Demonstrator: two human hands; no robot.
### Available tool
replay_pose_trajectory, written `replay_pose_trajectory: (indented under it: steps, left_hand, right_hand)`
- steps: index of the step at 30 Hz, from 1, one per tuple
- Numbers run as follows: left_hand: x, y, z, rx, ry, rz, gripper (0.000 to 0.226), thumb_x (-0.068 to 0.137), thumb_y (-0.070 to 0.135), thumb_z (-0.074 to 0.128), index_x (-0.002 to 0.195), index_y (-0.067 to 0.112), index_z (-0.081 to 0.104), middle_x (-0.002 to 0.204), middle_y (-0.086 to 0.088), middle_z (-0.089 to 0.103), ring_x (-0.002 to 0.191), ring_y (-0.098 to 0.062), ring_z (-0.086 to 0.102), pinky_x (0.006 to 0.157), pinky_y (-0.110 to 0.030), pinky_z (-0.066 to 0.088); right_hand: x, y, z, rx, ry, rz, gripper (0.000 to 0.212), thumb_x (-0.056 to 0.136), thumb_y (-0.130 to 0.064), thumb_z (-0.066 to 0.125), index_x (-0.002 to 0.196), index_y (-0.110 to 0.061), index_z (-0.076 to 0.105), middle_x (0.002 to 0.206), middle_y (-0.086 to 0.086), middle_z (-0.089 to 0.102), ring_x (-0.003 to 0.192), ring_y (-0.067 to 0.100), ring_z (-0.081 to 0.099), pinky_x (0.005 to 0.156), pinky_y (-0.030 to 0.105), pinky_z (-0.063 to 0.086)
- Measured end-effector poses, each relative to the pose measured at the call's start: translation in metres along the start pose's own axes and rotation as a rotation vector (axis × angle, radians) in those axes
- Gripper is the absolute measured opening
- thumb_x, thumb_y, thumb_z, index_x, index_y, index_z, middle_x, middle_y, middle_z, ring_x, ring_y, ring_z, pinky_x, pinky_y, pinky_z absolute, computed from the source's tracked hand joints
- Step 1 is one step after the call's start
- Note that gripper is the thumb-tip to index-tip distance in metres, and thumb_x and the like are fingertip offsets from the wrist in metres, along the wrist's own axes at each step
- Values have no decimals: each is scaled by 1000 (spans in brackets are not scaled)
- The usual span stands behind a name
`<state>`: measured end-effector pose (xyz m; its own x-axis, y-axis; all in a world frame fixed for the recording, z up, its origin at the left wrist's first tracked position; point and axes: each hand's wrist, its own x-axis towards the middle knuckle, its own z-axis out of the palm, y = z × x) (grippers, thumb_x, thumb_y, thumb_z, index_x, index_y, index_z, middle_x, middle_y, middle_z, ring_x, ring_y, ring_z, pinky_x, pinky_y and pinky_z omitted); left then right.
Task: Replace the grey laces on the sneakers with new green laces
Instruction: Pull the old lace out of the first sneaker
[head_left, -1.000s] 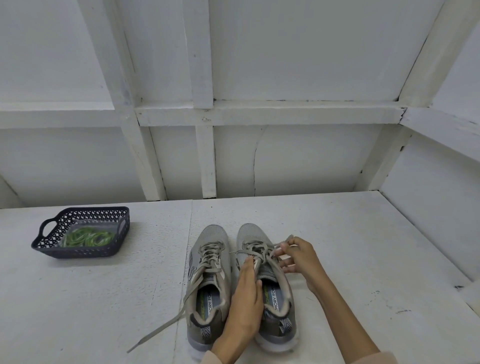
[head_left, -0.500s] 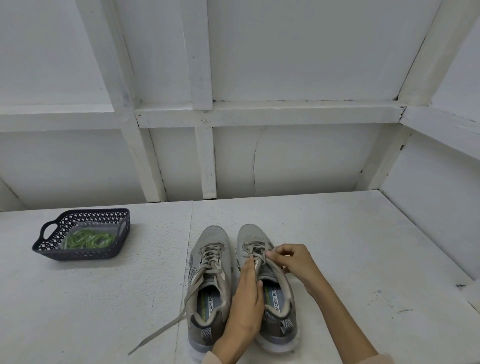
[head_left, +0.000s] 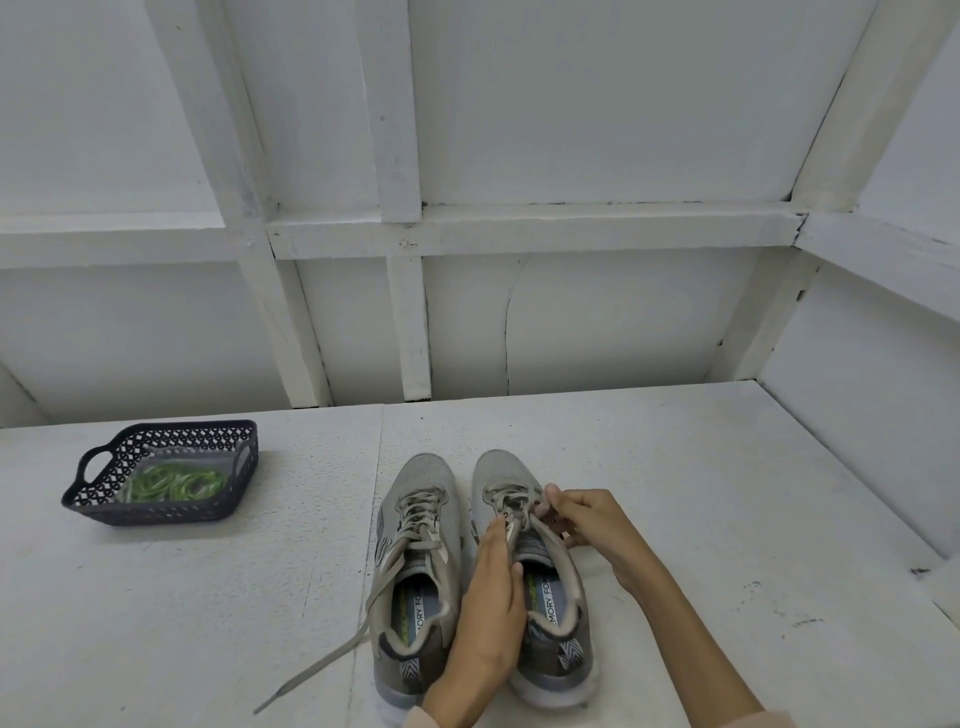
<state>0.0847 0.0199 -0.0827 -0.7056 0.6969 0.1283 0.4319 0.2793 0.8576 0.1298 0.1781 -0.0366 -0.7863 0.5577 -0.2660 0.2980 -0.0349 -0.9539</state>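
Your right hand (head_left: 592, 525) had come back in from the side pull of a second before, and its curled fingers sat at the upper eyelets of the right sneaker (head_left: 498, 473). They seemed to pinch the grey lace (head_left: 511, 506), though they hid the contact. Your left hand (head_left: 491, 608) had not shifted and clasped that sneaker's inner side, thumb inside the opening. The left sneaker (head_left: 423, 473) stood just beside it, untouched. The green laces (head_left: 174, 483) lay in the basket (head_left: 156, 512), well apart to your left.
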Motion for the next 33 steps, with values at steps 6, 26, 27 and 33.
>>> replay_pose_trajectory:
  steps: [6, 26, 27, 33]
  left_hand:
    - [1, 0, -1, 1, -2, -7, 52, 102, 12, 36, 151, 16, 17, 156, 4, 22, 144, -4, 16, 117, -15, 9]
    - [59, 27, -65, 300, -177, -90, 23, 95, 12, 52, 112, 14, 68, 101, -3, 72, 91, -14, 65, 86, -26, 50]
    - [61, 27, -65, 322, -194, -87, 18, 95, 16, 55, 105, 15, 71, 95, -3, 73, 84, -14, 65, 82, -27, 51]
    - [73, 32, -61, 472, -197, -57, 20, 91, 33, 62, 90, 16, 74, 85, -4, 73, 76, -17, 66, 75, -30, 52]
  right_hand:
    - [-2, 6, -5, -3, -38, -41, 11, 81, -19, 77, 83, -8, 77, 77, 5, 72, 73, 13, 65, 68, 27, 56]
    - [-14, 12, 3, -135, 202, -193, 21, 85, -29, 74, 73, -12, 72, 70, 2, 71, 70, 18, 69, 73, 35, 60]
    - [-14, 13, 6, -162, 177, -218, 16, 82, -30, 76, 75, -17, 74, 74, -1, 72, 76, 15, 69, 75, 30, 58]
    - [-21, 30, 12, -136, 115, -262, 27, 74, -12, 82, 94, -28, 74, 96, -14, 71, 93, 2, 67, 80, 14, 51]
